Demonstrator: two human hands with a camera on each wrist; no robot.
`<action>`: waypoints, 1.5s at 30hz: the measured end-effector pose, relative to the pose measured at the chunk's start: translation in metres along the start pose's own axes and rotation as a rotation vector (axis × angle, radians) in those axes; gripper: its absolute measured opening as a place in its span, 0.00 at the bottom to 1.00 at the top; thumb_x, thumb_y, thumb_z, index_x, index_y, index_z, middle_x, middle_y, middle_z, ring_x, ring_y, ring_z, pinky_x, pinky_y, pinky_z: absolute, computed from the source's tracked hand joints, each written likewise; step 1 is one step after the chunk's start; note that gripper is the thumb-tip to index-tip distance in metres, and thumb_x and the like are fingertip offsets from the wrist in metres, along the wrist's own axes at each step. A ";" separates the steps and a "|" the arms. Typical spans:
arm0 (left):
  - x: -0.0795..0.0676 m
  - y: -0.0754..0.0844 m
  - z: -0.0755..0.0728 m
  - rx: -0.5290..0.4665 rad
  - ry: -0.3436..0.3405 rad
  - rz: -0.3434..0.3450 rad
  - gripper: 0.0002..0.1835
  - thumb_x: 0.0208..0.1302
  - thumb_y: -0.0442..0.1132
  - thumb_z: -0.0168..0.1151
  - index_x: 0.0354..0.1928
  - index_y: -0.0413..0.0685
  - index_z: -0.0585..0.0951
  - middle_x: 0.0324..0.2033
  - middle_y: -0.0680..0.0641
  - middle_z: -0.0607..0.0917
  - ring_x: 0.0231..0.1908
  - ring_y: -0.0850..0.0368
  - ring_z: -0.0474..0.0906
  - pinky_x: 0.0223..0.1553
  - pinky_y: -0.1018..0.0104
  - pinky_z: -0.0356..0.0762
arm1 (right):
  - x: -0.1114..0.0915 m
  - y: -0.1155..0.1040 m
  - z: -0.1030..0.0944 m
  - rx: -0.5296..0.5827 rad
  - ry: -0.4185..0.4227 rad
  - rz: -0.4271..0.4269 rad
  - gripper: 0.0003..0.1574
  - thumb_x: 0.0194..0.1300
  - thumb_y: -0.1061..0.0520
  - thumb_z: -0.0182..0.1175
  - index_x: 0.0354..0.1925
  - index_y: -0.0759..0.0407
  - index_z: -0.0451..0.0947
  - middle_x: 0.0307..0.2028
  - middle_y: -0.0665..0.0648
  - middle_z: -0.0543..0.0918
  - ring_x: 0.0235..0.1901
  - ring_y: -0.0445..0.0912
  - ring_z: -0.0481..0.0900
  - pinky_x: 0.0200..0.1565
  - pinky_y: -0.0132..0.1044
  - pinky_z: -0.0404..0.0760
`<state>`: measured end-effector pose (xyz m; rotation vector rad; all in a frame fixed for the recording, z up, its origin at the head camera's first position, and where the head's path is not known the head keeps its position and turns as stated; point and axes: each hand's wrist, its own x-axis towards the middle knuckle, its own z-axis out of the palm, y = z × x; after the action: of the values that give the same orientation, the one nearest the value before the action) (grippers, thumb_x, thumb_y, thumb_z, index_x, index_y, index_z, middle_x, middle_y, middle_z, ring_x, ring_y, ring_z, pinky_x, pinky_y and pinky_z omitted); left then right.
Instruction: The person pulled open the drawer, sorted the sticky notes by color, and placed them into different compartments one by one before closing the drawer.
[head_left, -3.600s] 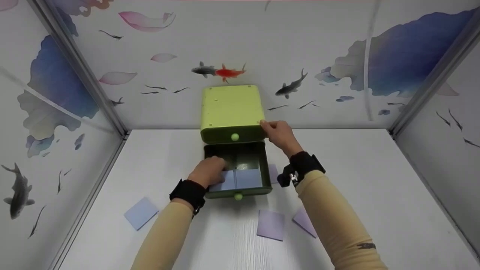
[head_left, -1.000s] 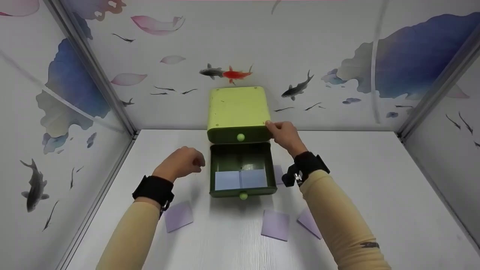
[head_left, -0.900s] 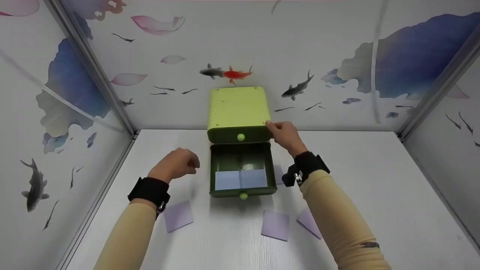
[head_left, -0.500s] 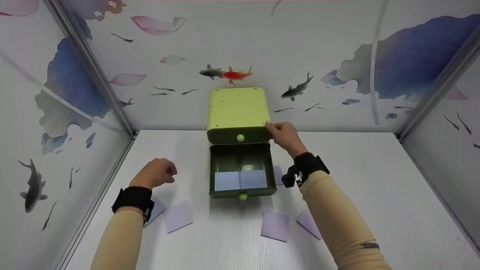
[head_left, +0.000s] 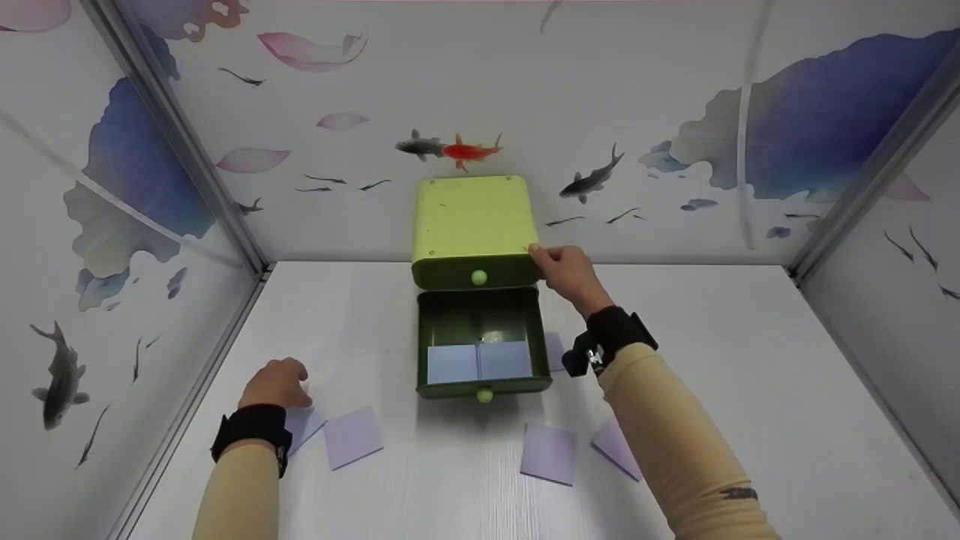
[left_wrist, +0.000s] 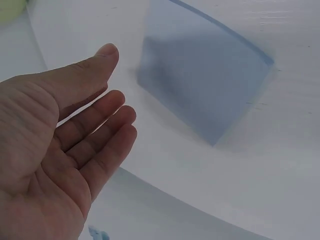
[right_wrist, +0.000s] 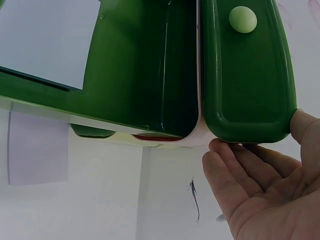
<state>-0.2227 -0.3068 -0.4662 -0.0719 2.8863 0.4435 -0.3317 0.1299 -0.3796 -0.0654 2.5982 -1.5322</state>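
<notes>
A light-green mini drawer cabinet (head_left: 474, 217) with dark-green fronts and round knobs stands against the back wall. Its lower drawer (head_left: 517, 386) is pulled out, and two blue square cards (head_left: 452, 364) lie side by side at the drawer's front. My right hand (head_left: 568, 276) grips the cabinet's front right corner, thumb at the top edge, fingers along the side. On the left, my left hand (head_left: 274, 384) hovers by a loose blue square card (head_left: 303, 427), partly covering it in the head view. The left wrist view shows its fingers relaxed and apart from the card (left_wrist: 205, 75).
A purple square card (head_left: 354, 438) lies beside the blue one. More purple cards (head_left: 547, 454) lie at front right, one (head_left: 616, 450) partly behind the right forearm. Another purple card (right_wrist: 38, 147) lies beside the drawer. Printed walls enclose the white table (head_left: 712, 375).
My left hand has left the drawer, moving left and toward me to the loose blue card; a second blue card now shows fully in the drawer. My right hand has stayed on the cabinet.
</notes>
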 end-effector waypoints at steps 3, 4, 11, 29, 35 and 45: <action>-0.003 -0.005 0.007 0.026 0.018 -0.030 0.25 0.47 0.30 0.72 0.49 0.26 0.79 0.42 0.28 0.83 0.43 0.33 0.80 0.47 0.43 0.79 | 0.000 -0.001 0.001 -0.005 0.000 0.000 0.32 0.75 0.40 0.46 0.49 0.66 0.80 0.49 0.63 0.82 0.50 0.52 0.79 0.53 0.43 0.79; -0.004 -0.006 0.009 0.038 0.024 -0.041 0.24 0.47 0.30 0.72 0.48 0.25 0.79 0.41 0.29 0.83 0.42 0.33 0.81 0.47 0.43 0.79 | 0.000 -0.001 0.001 -0.004 0.000 0.000 0.32 0.75 0.40 0.46 0.50 0.66 0.80 0.50 0.63 0.82 0.50 0.52 0.79 0.54 0.43 0.79; -0.009 -0.006 0.017 0.078 0.015 -0.080 0.22 0.47 0.30 0.73 0.43 0.24 0.78 0.34 0.30 0.83 0.35 0.38 0.81 0.42 0.44 0.81 | 0.001 0.000 0.002 -0.007 0.003 0.000 0.32 0.75 0.40 0.46 0.50 0.67 0.80 0.50 0.64 0.82 0.50 0.52 0.79 0.53 0.42 0.79; -0.009 -0.005 0.019 0.064 -0.004 -0.086 0.24 0.49 0.32 0.74 0.44 0.23 0.77 0.35 0.28 0.83 0.37 0.35 0.82 0.42 0.45 0.81 | 0.001 0.000 0.001 0.008 -0.014 0.030 0.33 0.75 0.39 0.47 0.54 0.65 0.79 0.53 0.63 0.81 0.52 0.53 0.78 0.56 0.44 0.78; -0.012 -0.003 0.017 0.058 -0.011 -0.071 0.26 0.49 0.32 0.74 0.47 0.21 0.76 0.39 0.26 0.82 0.41 0.32 0.81 0.46 0.44 0.80 | 0.002 -0.001 0.001 0.013 -0.016 0.028 0.32 0.75 0.39 0.47 0.54 0.64 0.79 0.52 0.62 0.81 0.53 0.52 0.77 0.56 0.44 0.77; -0.009 -0.002 0.019 0.077 0.025 -0.024 0.25 0.47 0.31 0.74 0.46 0.23 0.77 0.38 0.28 0.80 0.39 0.34 0.80 0.45 0.44 0.80 | 0.001 0.000 0.000 0.011 -0.008 0.014 0.32 0.75 0.40 0.47 0.54 0.66 0.79 0.52 0.64 0.82 0.53 0.54 0.79 0.56 0.44 0.78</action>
<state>-0.2094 -0.3033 -0.4827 -0.1000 2.9201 0.3284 -0.3332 0.1301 -0.3798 -0.0519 2.5784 -1.5390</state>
